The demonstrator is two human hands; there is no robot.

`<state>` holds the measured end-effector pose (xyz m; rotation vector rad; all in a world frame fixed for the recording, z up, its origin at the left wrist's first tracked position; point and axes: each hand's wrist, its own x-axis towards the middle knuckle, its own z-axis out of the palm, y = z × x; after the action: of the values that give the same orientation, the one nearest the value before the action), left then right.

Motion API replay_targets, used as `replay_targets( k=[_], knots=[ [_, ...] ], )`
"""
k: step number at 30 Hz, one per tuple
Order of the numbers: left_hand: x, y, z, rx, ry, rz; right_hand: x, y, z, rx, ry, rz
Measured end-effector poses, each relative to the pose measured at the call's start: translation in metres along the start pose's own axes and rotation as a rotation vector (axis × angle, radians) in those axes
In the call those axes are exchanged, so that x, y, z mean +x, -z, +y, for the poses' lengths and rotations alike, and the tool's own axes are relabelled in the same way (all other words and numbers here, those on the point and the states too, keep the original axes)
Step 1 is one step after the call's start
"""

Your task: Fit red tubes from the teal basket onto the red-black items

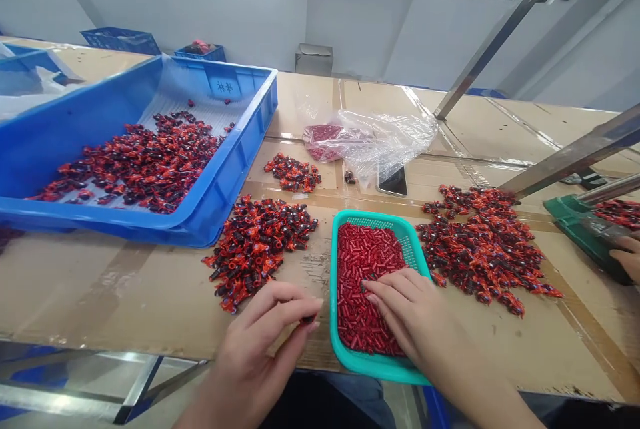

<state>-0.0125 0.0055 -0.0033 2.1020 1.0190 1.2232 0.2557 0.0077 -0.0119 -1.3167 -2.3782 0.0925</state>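
Between the thumb and forefinger of my left hand (267,342) is a small dark part with a bit of red, mostly hidden by the fingertips. My right hand (417,316) reaches over a green plastic basket (380,369), its fingertips together among short dark-red cylinders (363,296). Whether those fingers pinch a cylinder I cannot make out. Just beyond my left hand lies a heap of small orange-and-black parts (265,236). Another such heap (483,246) spreads to the right of the basket.
A blue crate (230,179) with more parts stands at the left. Behind the basket are a small pile (293,172), a clear plastic bag (385,139) and a phone (393,180). Metal posts (493,42) rise at the right, near another person's hand (627,256).
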Motion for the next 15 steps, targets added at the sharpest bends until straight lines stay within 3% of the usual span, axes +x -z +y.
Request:
replay_targets(
  k=[6, 15],
  knots=[
    [0.000, -0.004, 0.006, 0.050, -0.121, 0.059, 0.009, 0.028, -0.038, 0.555, -0.002, 0.126],
    [0.000, -0.006, 0.020, 0.203, -0.238, 0.041, 0.017, 0.025, -0.059, 0.429, 0.074, 0.232]
  ],
)
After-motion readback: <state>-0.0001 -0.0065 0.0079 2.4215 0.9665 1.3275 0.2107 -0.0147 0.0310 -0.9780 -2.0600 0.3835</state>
